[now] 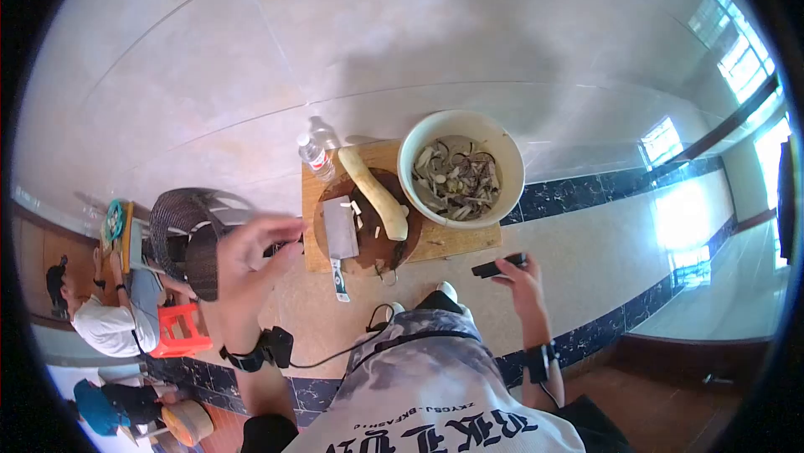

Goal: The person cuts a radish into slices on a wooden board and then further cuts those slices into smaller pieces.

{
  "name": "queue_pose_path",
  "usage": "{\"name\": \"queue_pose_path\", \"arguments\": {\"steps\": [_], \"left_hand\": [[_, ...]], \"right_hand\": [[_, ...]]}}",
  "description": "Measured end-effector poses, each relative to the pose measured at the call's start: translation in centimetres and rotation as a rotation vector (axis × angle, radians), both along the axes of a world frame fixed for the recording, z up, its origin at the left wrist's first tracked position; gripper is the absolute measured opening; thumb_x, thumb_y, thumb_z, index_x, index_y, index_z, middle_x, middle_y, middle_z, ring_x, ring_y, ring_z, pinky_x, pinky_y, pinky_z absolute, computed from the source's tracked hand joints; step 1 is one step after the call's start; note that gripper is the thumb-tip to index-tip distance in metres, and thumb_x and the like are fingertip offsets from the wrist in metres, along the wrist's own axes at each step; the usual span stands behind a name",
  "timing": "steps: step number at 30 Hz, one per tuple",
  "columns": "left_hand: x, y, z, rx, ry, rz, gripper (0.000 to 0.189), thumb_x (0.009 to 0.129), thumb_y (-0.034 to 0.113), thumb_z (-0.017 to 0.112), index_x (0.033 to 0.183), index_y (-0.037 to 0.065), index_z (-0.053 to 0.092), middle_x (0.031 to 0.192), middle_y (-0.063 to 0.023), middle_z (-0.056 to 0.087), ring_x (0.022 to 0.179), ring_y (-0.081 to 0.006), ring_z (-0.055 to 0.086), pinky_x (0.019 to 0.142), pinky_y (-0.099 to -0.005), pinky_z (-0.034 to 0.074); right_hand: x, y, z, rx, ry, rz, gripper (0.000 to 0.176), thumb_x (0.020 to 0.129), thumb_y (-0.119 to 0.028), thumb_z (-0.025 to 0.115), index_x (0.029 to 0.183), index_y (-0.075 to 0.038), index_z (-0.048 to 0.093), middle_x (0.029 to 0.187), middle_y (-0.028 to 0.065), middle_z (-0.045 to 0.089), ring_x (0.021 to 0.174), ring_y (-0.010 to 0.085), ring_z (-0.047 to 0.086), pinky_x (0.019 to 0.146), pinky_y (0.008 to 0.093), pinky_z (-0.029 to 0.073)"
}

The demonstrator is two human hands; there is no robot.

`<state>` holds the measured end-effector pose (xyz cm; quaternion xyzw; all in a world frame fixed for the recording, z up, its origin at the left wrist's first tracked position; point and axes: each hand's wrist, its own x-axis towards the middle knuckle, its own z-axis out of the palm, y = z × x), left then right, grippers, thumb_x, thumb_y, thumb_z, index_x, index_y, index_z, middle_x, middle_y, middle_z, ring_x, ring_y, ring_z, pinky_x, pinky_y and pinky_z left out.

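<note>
My left hand [251, 256] is raised left of the wooden table, thumb and fingers apart and curved, with nothing visible in its grasp. To the right, my right hand [526, 284] grips a small flat black object [500, 265] whose kind I cannot make out. On the round chopping board [394, 262] rests a long, pale peeled vegetable [377, 193]. Left of it lies a cleaver [341, 231], its handle pointing toward me over the board's edge. A few small pale pieces [358, 214] lie between blade and vegetable.
The board is on a low wooden table [469, 239]. A large white tub [404, 170] of sliced vegetable pieces and a plastic bottle [314, 156] stand there. At left are a wicker chair [180, 223], a red stool [186, 332], and two other people [109, 323]. A tiled wall rises behind.
</note>
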<state>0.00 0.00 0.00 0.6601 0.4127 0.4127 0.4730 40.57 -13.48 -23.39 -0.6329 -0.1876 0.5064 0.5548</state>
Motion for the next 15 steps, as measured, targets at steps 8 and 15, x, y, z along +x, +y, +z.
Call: {"name": "queue_pose_path", "arguments": {"steps": [8, 15], "left_hand": [[-5.5, -2.9, -15.3, -0.587, 0.123, 0.122, 0.021, 0.09, 0.009, 0.071, 0.107, -0.004, 0.07, 0.099, -0.0085, 0.074, 0.096, -0.0137, 0.069, 0.089, -0.0275, 0.053], [-5.1, -2.6, -19.2, -0.628, 0.131, 0.155, 0.019, 0.089, 0.011, 0.071, 0.102, -0.003, 0.071, 0.096, -0.009, 0.075, 0.091, -0.0154, 0.07, 0.081, -0.0282, 0.054]], "right_hand": [[0.0, 3.7, -10.1, -0.364, -0.092, -0.236, 0.048, 0.083, -0.035, 0.084, 0.105, 0.001, 0.06, 0.093, 0.013, 0.07, 0.066, 0.0222, 0.07, 0.053, 0.0346, 0.058], [2.1, 10.4, -14.7, -0.583, -0.103, -0.303, 0.042, 0.083, -0.03, 0.084, 0.095, 0.006, 0.066, 0.085, 0.0155, 0.068, 0.055, 0.0225, 0.065, 0.042, 0.0359, 0.055]]}}
